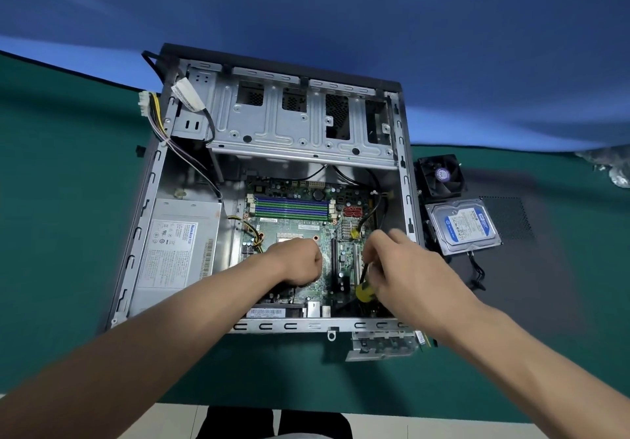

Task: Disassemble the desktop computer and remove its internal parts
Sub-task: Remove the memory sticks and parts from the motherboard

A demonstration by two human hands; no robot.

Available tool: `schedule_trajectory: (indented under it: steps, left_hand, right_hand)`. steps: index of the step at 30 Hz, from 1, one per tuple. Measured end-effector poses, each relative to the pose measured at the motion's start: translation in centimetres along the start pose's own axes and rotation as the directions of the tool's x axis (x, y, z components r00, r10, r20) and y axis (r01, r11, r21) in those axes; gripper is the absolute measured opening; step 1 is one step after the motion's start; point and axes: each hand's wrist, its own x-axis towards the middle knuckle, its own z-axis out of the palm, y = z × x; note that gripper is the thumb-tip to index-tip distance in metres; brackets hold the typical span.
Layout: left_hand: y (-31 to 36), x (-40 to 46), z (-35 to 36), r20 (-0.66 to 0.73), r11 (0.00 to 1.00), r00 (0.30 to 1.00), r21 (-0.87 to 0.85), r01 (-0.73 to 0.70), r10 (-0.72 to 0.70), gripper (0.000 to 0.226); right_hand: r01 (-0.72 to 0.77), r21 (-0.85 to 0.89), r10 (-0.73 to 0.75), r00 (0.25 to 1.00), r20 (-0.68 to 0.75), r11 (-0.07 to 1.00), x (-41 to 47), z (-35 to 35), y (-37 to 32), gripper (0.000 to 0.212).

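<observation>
The desktop computer case (150, 200) is laid on its side, open, at the middle of a green table mat (51, 172). The green motherboard (300, 230) is seated in the case floor, with 4 memory slots (289, 207) near its far edge. The left hand (298, 261) is held as a fist over the middle of the motherboard; whether anything is enclosed in it cannot be told. A screwdriver (365, 288) with a yellow and black handle is gripped by the right hand (405, 268), its fingers curled round the handle, over the right part of the board. A silver power supply (174, 251) is mounted at the left of the case, and a metal drive cage (300, 125) spans the far side. Outside the case, on the right, a black fan (441, 176) is seen beside the wall, and a hard drive (463, 225) with a blue label is placed just in front of it. A metal bracket (381, 345) lies against the near edge of the case.
</observation>
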Motion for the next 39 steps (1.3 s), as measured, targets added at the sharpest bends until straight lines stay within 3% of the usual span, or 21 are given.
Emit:
schedule_trajectory:
  steps: [5,7,9,13,19,23,26,30,32,34,36,39]
  left_hand:
    - [0.0,0.1,0.0,-0.013,1.0,1.0,-0.013,0.008,-0.008,0.02]
    - [0.0,0.1,-0.1,-0.017,1.0,1.0,-0.018,0.011,-0.011,0.02]
    - [0.0,0.0,-0.2,-0.019,1.0,1.0,-0.02,0.014,-0.014,0.02]
    - [0.1,-0.1,-0.2,-0.015,1.0,1.0,-0.018,0.019,-0.019,0.019]
    - [0.1,0.0,-0.2,-0.009,1.0,1.0,-0.007,0.019,-0.019,0.02]
    - [0.1,0.0,-0.2,-0.014,1.0,1.0,-0.003,0.025,-0.025,0.024]
    - [0.2,0.0,-0.2,-0.024,1.0,0.999,-0.004,0.022,-0.022,0.025]
    - [0.3,0.0,-0.4,-0.028,1.0,1.0,-0.017,0.014,-0.014,0.021]
    - [0.3,0.0,-0.4,-0.029,1.0,1.0,-0.019,0.011,-0.011,0.022]
    - [0.2,-0.1,-0.4,-0.032,1.0,0.999,-0.02,0.011,-0.011,0.021]
    - [0.2,-0.1,-0.4,-0.031,1.0,0.999,-0.019,0.008,-0.009,0.02]
    - [0.3,-0.1,-0.4,-0.033,1.0,0.999,-0.02,0.01,-0.01,0.02]
  right_hand:
    - [-0.078,-0.041,0.079,0.997,0.026,0.996,-0.1,-0.5,0.2,0.031]
    - [-0.047,0.006,0.046,0.998,0.043,0.999,-0.2,-0.4,0.3,0.018]
    - [-0.026,0.012,0.025,0.996,0.081,1.0,-0.1,-0.4,0.3,0.02]
    - [-0.029,-0.111,0.027,0.999,-0.022,0.993,-0.3,-0.1,0.8,0.023]
    - [0.015,0.063,-0.016,1.0,0.008,0.998,-0.7,-0.2,0.9,0.019]
    - [-0.007,0.046,0.008,1.0,-0.016,0.999,-0.5,0.0,0.8,0.024]
    - [0.032,0.089,-0.031,0.999,-0.012,0.996,-0.4,0.0,0.7,0.01]
    - [0.007,0.069,-0.005,1.0,-0.029,0.998,-0.3,-0.1,1.1,0.019]
    - [0.028,0.16,-0.029,1.0,0.004,0.987,-0.3,-0.1,1.5,0.006]
    - [0.067,0.234,-0.085,0.994,0.065,0.97,-0.5,-0.4,1.5,0.02]
    - [0.077,0.183,-0.087,0.995,0.049,0.98,-0.4,-0.5,1.5,0.008]
    - [0.055,0.156,-0.055,0.998,-0.004,0.986,-0.3,-0.4,1.2,0.016]
